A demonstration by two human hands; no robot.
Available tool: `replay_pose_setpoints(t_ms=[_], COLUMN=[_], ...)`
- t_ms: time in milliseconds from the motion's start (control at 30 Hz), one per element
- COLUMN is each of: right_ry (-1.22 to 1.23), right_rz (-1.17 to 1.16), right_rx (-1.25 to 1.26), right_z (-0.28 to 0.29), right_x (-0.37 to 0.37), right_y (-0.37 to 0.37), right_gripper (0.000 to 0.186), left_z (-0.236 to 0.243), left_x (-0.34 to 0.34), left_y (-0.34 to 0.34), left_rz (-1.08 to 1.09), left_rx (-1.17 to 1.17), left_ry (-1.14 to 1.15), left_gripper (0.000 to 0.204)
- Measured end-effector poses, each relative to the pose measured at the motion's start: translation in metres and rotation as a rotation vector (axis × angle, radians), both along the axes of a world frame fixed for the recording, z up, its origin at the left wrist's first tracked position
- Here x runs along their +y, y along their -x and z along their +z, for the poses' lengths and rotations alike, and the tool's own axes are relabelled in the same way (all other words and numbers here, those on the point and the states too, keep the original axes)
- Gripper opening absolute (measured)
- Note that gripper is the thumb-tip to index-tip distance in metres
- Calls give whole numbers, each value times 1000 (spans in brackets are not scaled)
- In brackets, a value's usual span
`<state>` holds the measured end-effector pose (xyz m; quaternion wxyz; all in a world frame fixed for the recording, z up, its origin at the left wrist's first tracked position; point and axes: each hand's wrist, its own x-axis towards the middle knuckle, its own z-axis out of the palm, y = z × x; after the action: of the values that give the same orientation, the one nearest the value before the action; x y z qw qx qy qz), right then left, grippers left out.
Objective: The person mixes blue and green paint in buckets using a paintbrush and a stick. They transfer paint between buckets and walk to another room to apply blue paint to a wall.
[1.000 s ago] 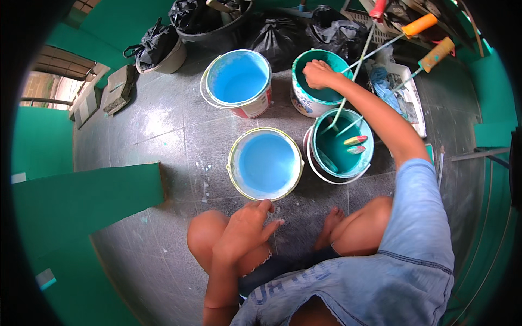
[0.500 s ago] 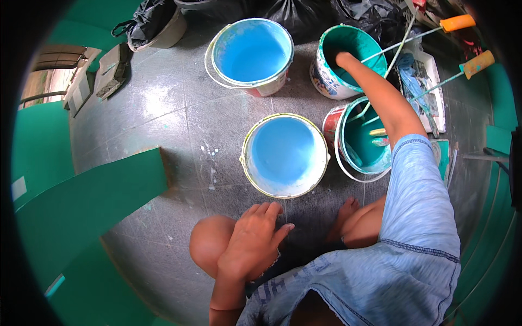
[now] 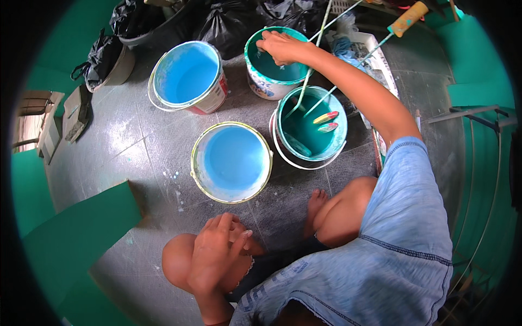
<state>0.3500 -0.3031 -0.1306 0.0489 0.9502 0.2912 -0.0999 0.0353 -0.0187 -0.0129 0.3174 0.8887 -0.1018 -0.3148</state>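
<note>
My right hand is above the far bucket with a green rim and patterned side. Its fingers curl downward, and whatever they may hold is hidden. Green-tinted liquid stands inside that bucket. My left hand rests by my left knee, its fingers stretched out and holding nothing. Just beyond it stands a white bucket with a yellowish rim and pale blue liquid. Another bucket of blue liquid is farther left. Under my right forearm, a bucket contains green liquid, two paint-smeared handles and thin rods.
An orange paint roller on a green rod leans out at the upper right, near a white tray. Black plastic bags line the back. A green panel juts in from the left over the grey tiled floor.
My right hand has risen from deep inside the patterned bucket to above its rim. The view has shifted, so the buckets sit farther left. My left hand stays by the knee.
</note>
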Motion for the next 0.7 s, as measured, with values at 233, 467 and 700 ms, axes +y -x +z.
replay_pose_setpoints(t_ms=[233, 467, 700], right_ry=[-277, 71, -135], right_rz=[-57, 126, 76], right_rx=[-162, -196, -36], right_z=[59, -25, 3], right_x=[-41, -85, -84], right_y=[109, 188, 195], right_gripper=[23, 6, 11], left_z=[5, 8, 9], left_x=[-5, -11, -8], left_y=[6, 10, 19], left_rz=[-7, -36, -27], left_rx=[-61, -114, -145], left_ry=[26, 57, 48], left_gripper=[29, 31, 32])
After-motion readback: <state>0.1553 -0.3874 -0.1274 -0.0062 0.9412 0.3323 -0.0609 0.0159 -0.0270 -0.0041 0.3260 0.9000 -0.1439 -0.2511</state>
